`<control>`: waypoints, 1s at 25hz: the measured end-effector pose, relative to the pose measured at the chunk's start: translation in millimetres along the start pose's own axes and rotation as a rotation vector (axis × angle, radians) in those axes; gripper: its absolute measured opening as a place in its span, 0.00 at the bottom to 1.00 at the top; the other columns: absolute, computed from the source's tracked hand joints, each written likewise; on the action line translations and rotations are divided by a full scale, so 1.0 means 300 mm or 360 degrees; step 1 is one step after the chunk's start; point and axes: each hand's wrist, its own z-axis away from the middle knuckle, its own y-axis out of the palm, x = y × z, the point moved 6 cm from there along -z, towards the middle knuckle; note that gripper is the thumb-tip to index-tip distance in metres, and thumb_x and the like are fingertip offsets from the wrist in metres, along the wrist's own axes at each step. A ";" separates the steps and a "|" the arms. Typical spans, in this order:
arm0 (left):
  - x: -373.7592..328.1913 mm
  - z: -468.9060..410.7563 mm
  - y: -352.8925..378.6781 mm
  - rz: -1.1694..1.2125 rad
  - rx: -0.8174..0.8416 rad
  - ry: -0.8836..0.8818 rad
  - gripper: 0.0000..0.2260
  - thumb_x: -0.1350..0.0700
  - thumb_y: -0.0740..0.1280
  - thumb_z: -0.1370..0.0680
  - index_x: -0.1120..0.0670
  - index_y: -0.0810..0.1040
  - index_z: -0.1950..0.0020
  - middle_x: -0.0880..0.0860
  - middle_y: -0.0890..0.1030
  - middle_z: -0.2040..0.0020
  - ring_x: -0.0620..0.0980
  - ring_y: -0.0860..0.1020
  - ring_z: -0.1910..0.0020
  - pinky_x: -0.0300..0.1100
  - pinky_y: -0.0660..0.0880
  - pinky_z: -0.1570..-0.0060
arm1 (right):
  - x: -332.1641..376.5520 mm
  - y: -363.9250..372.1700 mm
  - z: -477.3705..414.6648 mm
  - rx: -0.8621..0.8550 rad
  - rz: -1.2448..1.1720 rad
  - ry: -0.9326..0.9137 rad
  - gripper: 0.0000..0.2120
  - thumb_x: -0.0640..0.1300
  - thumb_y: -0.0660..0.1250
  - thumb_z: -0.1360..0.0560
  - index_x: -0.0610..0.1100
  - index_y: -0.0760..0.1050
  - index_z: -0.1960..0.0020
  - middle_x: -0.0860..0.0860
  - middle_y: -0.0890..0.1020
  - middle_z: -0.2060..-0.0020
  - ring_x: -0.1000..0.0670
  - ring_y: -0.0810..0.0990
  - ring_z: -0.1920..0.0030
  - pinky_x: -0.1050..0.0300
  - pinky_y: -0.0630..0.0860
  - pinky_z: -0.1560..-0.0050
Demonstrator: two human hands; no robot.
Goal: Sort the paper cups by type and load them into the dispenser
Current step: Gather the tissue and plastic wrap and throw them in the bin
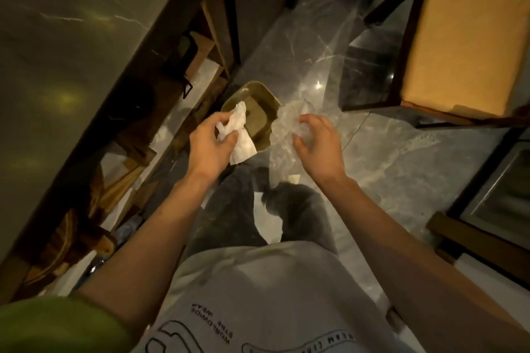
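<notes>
1. The left hand (210, 143) has its grip clamped on crumpled white paper (239, 135), held over an olive bin (258, 112) on the floor (387, 152).
2. The right hand (318, 143) curls its fingers around clear plastic wrap (286, 123), its grip half closed.
3. No paper cups can be made out.

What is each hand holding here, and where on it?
Left hand grips crumpled white paper at its upper end, above the bin. Right hand pinches clear plastic wrap at its bunched edge.

Single head view, steeply downward, hands close, floor (387, 157) beyond.
</notes>
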 end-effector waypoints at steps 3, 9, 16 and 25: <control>0.117 -0.149 0.053 0.0030 -0.0001 -0.0148 0.14 0.58 0.71 0.25 0.53 0.78 0.40 0.53 0.80 0.39 0.53 0.78 0.40 0.52 0.77 0.41 | -0.045 0.174 -0.142 0.0106 -0.0047 0.0092 0.16 0.44 0.68 0.23 0.47 0.73 0.36 0.48 0.76 0.38 0.48 0.77 0.41 0.58 0.72 0.40; 0.342 -0.348 0.225 0.0053 -0.0052 -0.0504 0.15 0.57 0.71 0.24 0.56 0.77 0.38 0.56 0.80 0.40 0.56 0.78 0.39 0.42 0.74 0.42 | -0.219 0.413 -0.382 0.0306 -0.0041 0.0213 0.17 0.49 0.67 0.22 0.45 0.73 0.35 0.44 0.77 0.39 0.45 0.76 0.39 0.51 0.73 0.38; 0.549 -0.562 0.424 -0.0360 0.0087 -0.0736 0.22 0.48 0.64 0.20 0.55 0.68 0.29 0.59 0.72 0.31 0.57 0.70 0.31 0.41 0.66 0.39 | -0.467 0.683 -0.629 0.0490 0.0208 0.0079 0.20 0.52 0.66 0.22 0.45 0.70 0.34 0.44 0.75 0.37 0.45 0.75 0.37 0.54 0.72 0.37; 0.758 -0.895 0.603 -0.0556 0.0056 -0.0297 0.18 0.57 0.67 0.22 0.59 0.72 0.33 0.56 0.75 0.34 0.51 0.73 0.34 0.30 0.68 0.47 | -0.586 1.035 -0.844 0.0615 0.0432 -0.0203 0.25 0.51 0.65 0.22 0.42 0.65 0.29 0.42 0.70 0.31 0.42 0.71 0.33 0.50 0.69 0.34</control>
